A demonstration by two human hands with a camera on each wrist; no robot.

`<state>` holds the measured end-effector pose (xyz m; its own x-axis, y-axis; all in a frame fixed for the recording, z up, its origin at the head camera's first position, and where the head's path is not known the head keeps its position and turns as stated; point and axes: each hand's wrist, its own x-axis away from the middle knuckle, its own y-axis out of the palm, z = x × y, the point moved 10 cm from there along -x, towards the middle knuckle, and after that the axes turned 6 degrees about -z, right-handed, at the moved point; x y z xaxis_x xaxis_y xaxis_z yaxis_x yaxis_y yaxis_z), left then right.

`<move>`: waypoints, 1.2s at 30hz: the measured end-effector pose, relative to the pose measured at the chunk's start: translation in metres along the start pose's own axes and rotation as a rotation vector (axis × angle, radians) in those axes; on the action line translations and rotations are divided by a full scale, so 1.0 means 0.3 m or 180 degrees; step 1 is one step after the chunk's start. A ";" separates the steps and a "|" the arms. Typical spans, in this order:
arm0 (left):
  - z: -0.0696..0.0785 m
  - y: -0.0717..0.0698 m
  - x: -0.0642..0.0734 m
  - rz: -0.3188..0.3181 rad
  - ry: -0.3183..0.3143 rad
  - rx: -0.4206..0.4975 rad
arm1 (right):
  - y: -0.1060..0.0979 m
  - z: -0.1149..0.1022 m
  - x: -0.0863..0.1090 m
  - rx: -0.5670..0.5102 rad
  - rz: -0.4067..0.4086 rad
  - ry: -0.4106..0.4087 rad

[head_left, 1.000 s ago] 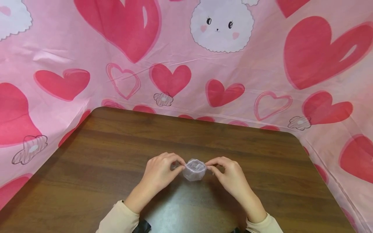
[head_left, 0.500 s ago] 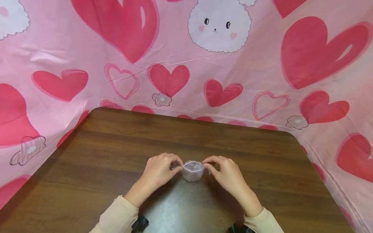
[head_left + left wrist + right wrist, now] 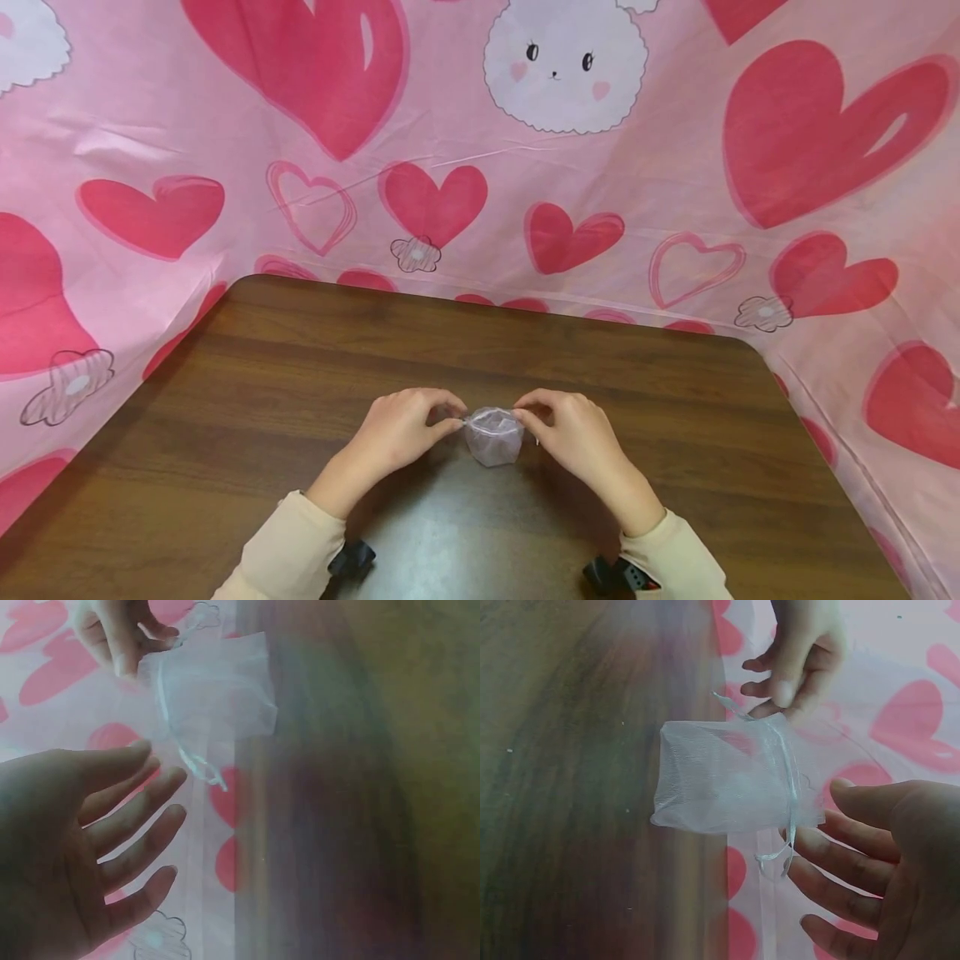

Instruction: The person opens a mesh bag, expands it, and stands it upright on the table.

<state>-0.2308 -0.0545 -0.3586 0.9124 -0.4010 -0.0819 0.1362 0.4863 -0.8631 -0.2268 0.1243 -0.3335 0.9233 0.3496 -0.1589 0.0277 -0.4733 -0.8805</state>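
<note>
A small sheer white organza drawstring bag (image 3: 493, 442) stands upright on the brown wooden table (image 3: 300, 358), its mouth up and spread in a ring. Pale ribbon ends (image 3: 769, 862) hang from both sides of its mouth. My left hand (image 3: 397, 429) is at the bag's left side, thumb and fingers apart; in the left wrist view a gap shows between them and the bag. At the other side, my right hand (image 3: 581, 429) has its thumb (image 3: 866, 801) clear of the mesh, while its index finger lies close to the bag's upper edge. Whether that finger touches is unclear.
Pink cloth (image 3: 450, 100) printed with hearts and a white animal face hangs behind and beside the table. Black devices (image 3: 351, 560) sit at both wrists, next to beige sleeves (image 3: 288, 546).
Both hands pinched the bag's rim at its sides. Now their fingers have loosened and parted, and the left hand has moved slightly left. The bag stays standing, mouth spread.
</note>
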 end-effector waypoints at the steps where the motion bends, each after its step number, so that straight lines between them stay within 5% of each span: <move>1: 0.000 -0.004 -0.004 -0.0008 -0.0005 0.0034 | 0.002 -0.003 -0.005 0.0007 -0.0033 -0.0007; 8: 0.029 0.000 -0.046 -0.0072 -0.0019 -0.0005 | 0.027 -0.019 -0.039 0.0102 -0.0365 0.0035; 19: 0.102 0.032 -0.110 -0.0544 0.0116 -0.0339 | 0.063 -0.053 -0.077 0.0531 -0.0858 0.0083; 36: 0.086 0.050 -0.095 -0.0586 0.0127 -0.0249 | 0.076 -0.027 -0.057 0.0578 -0.1109 0.0112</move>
<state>-0.2449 -0.0157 -0.3565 0.8586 -0.5089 0.0625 0.2676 0.3408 -0.9012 -0.2390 0.1011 -0.3472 0.8832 0.4348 0.1759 0.2764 -0.1795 -0.9441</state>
